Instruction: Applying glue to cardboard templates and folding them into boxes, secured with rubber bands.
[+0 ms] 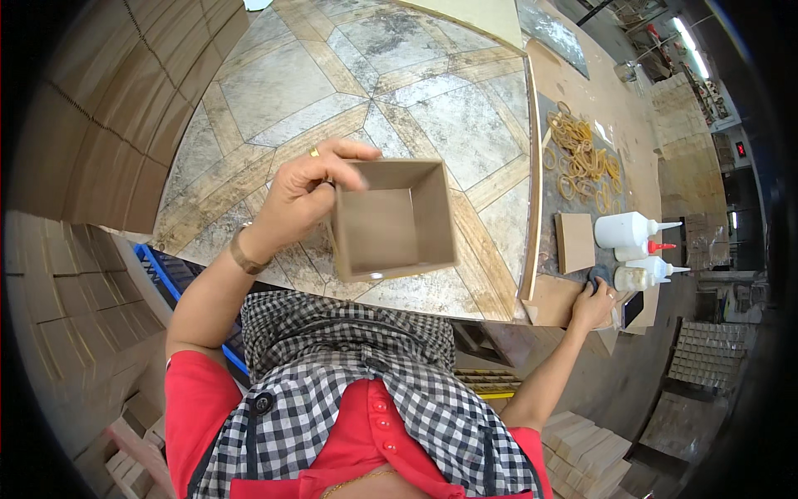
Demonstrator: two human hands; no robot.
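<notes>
My left hand [301, 195] is closed on the left wall of a square, open-topped brown box [439, 220]. The box is tilted so that its bare inside faces up toward me, above the near part of the patterned tabletop [283, 91]. Out to the right, my right hand [592, 308] has its fingertips closed on a small dark lump [599, 274], which looks like a rag. That lump lies beside a small pale jar [629, 279] and near a flat brown square board [574, 243].
White squeeze bottles [620, 230] and one with a red nozzle [657, 247] stand at the right, near a phone [632, 308]. Rubber bands [582, 154] lie in a heap farther back. Stacked brown boxes [108, 100] border the table's left; a raised wooden strip [532, 200] edges its right.
</notes>
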